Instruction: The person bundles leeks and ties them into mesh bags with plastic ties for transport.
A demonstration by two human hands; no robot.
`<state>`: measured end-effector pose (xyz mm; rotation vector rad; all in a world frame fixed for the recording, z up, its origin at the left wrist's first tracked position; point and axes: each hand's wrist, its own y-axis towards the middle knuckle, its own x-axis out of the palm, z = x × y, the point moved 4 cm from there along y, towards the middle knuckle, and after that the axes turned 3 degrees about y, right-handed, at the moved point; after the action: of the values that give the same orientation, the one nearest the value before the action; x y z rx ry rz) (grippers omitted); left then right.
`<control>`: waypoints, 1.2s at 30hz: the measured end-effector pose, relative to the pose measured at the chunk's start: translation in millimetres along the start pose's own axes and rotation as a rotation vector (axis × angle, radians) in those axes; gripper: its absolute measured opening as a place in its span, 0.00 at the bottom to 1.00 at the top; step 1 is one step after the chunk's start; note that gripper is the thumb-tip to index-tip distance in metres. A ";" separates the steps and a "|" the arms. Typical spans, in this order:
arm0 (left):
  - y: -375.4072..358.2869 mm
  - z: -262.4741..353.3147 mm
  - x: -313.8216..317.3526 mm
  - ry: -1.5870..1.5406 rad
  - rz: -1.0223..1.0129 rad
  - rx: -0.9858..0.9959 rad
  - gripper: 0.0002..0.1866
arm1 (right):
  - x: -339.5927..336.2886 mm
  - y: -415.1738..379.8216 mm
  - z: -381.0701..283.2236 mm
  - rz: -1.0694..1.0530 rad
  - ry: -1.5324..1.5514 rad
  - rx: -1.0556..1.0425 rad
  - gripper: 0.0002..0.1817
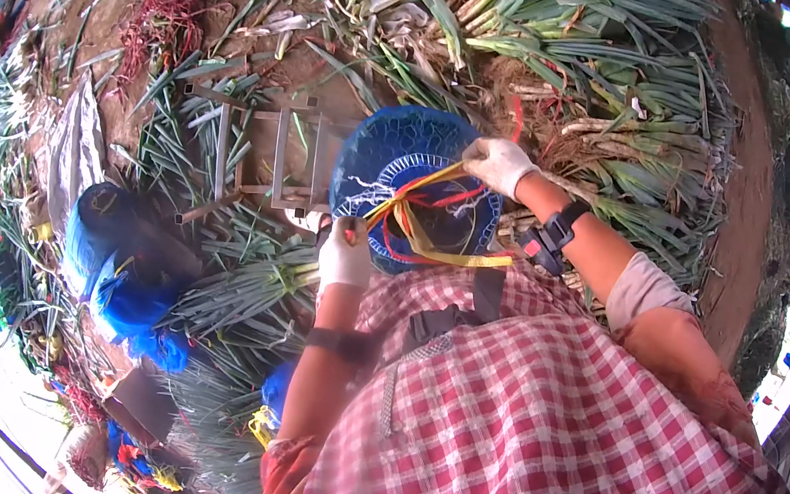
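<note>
Both hands wear white gloves. My left hand (346, 252), at the left edge of a round blue woven piece (380, 139), is closed on the gathered yellow and red strips (405, 210). Farther right and higher, my right hand (499, 167) pinches the end of a yellow strip pulled out from the bunch. The strips cross over the blue piece, which has a ring of white stitching and loose white threads. One yellow end (464, 259) hangs toward the checked apron (497, 383).
A metal frame (282, 155) stands left of the blue piece. Piles of green leeks (632, 68) lie at the upper right, with more at left. Blue bundles (126, 260), a grey sheet (77, 137) and red strings (166, 25) are on the ground at left.
</note>
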<state>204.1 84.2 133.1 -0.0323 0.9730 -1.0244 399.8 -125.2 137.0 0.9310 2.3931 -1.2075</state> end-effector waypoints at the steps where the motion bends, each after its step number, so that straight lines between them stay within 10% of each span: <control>1: 4.2 -11.1 6.1 -0.122 -0.049 -0.059 0.16 | -0.6 -2.6 -5.8 0.008 -0.118 -0.048 0.14; 5: -10.1 20.7 17.9 0.070 -0.351 -0.060 0.20 | 9.1 -36.7 -42.9 -0.116 -0.636 -0.025 0.20; 11: -7.6 39.9 59.0 -0.502 -0.676 -0.284 0.32 | 45.0 -69.3 -54.0 -0.403 -0.824 -0.215 0.17; 15: 15.5 27.3 79.0 -1.147 -0.778 -0.451 0.09 | 83.8 -66.1 -22.6 -0.405 -0.665 -0.161 0.16; 20: 13.1 31.9 81.3 -1.573 -0.643 -0.686 0.17 | 104.8 -38.1 -42.2 -0.411 -0.587 -0.215 0.20; 22: 18.9 30.4 83.9 -1.746 -0.764 -0.699 0.17 | 119.2 -15.8 -25.3 -0.379 -0.333 0.101 0.18; 24: 24.8 16.8 82.8 -0.977 -0.596 -0.667 0.17 | 134.7 0.8 -2.5 -0.187 -0.268 -0.063 0.16; 28: 32.3 66.0 1.1 0.378 -0.251 0.055 0.14 | 115.1 -13.8 -22.4 -0.086 -0.132 0.170 0.14; 31: 35.8 45.7 -9.8 0.471 -0.016 0.318 0.18 | 113.9 -18.2 -31.0 0.042 -0.013 0.288 0.14; 36: 44.6 -5.6 18.3 0.099 -0.071 0.074 0.30 | 104.5 -23.7 -41.7 0.002 -0.166 0.284 0.13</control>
<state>234.4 98.0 97.8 0.0452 1.0290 -1.1355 307.1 -58.9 121.4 0.8729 2.1280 -1.5867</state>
